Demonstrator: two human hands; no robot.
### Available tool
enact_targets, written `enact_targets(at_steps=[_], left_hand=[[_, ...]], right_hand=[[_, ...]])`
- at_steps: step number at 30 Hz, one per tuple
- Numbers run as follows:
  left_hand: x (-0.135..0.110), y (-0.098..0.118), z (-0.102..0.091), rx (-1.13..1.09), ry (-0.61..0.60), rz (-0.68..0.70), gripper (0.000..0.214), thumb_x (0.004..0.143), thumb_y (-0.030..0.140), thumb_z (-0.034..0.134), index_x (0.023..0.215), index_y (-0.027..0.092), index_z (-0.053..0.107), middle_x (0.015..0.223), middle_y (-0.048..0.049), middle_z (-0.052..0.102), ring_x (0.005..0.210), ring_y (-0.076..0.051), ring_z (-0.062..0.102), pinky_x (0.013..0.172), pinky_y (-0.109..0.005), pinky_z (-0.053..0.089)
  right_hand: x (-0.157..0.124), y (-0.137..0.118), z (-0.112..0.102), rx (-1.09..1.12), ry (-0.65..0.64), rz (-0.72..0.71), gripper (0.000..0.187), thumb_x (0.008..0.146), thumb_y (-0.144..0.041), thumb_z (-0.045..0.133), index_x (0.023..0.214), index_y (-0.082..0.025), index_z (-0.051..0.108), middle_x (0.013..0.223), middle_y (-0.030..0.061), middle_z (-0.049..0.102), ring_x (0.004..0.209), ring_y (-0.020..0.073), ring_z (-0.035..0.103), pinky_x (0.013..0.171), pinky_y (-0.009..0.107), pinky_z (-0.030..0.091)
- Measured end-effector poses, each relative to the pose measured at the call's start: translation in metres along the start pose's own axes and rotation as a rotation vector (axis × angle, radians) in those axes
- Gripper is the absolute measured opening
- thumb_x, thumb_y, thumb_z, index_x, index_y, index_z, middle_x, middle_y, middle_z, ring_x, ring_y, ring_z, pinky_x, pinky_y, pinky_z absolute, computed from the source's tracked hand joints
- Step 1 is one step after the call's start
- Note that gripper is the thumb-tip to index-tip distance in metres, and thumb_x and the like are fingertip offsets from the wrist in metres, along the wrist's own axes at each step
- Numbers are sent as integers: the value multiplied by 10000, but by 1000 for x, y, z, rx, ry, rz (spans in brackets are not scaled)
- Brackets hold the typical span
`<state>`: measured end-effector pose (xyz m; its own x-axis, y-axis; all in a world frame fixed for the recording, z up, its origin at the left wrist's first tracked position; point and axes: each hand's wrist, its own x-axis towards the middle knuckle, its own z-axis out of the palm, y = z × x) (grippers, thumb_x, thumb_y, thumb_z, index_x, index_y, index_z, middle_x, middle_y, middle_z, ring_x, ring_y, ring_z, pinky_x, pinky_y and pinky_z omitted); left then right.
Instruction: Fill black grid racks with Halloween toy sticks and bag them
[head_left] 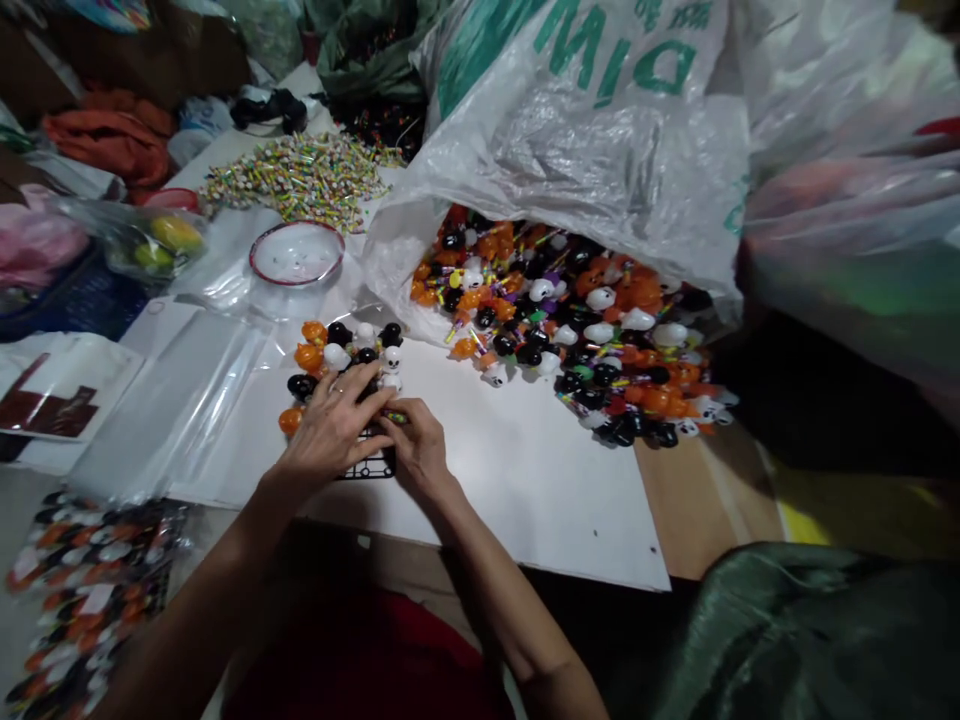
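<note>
My left hand lies over a black grid tray, its fingers stretched out and apart across the small figure-topped toys there. My right hand is at the tray's right side, thumb and finger pinched on a small multicoloured tube. Around my left fingers stand orange pumpkin heads, black heads and white heads. A white skeleton figure stands at the far right corner of this group. My left hand hides much of the tray.
A big white plastic bag spills a pile of similar toys to the right. Behind are a red-rimmed bowl and a heap of small coloured tubes. Clear plastic sleeves lie left; filled packs sit lower left.
</note>
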<state>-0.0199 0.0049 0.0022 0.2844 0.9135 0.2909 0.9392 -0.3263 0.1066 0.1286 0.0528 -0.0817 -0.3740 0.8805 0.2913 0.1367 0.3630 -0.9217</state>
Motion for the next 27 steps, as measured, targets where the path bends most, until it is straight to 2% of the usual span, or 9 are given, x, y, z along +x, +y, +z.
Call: enact_targets(at_steps=[3,6,8,11,15,17,22,24,27], left_hand=[[-2,3,9,73,87,-40,288,911,317,623,1174,218,684,1421,-168,540,1307,-368,506,1078,-593,388],[-2,2,16,85,169,-51,189,929,259,585,1056,209,716,1358,-154,593,1272,-344,544,1058,-575,426],[-3,0,18,74,204,-43,163,927,252,583,994,178,712,1335,-170,604,1243,-339,568,1031,-553,465],[-3,-1,19,45,254,-66,145,924,242,577,930,151,690,1301,-191,614,1206,-331,593,1001,-523,504],[-3,2,21,24,265,-93,113,926,209,557,921,159,658,1280,-170,624,1219,-316,585,1021,-507,504],[-3,3,22,34,259,-81,113,928,202,548,910,153,647,1269,-174,628,1218,-315,584,1026,-495,505],[-1,0,24,20,244,-96,147,940,218,525,905,140,644,1283,-190,618,1234,-325,568,1045,-502,488],[0,-2,24,9,237,-105,152,942,223,525,911,136,645,1296,-191,611,1246,-326,560,1052,-501,481],[3,-3,22,-3,236,-122,158,944,229,524,909,136,647,1308,-186,605,1252,-324,557,1058,-492,477]], right_hand=[[-4,3,0,125,-92,80,201,879,-282,573,1041,-213,670,968,47,715,852,169,667,790,298,545],[0,5,-25,179,-245,155,230,884,-300,564,1064,-199,666,955,40,733,833,161,679,766,283,546],[21,8,-57,-16,-209,179,231,903,-302,541,1058,-189,671,949,50,730,824,166,666,759,289,532],[77,12,-105,-546,-9,204,274,917,-255,516,1133,-154,650,1093,114,686,935,212,632,818,332,498],[124,11,-121,-1029,-128,305,270,907,-187,517,1141,-131,638,1184,167,618,1040,268,588,796,335,464],[109,7,-110,-1079,-223,208,239,934,-181,471,1093,-148,647,1127,150,624,1013,251,577,780,319,448],[10,5,-101,-960,-419,-131,220,981,-196,435,971,-164,653,1018,109,648,985,209,560,880,317,404],[-15,4,-107,-892,-334,-88,228,994,-201,416,1001,-165,641,1081,108,654,974,191,578,866,303,406],[-17,0,-107,-863,-133,134,204,991,-284,458,1087,-169,596,1116,106,665,939,195,611,793,292,418]])
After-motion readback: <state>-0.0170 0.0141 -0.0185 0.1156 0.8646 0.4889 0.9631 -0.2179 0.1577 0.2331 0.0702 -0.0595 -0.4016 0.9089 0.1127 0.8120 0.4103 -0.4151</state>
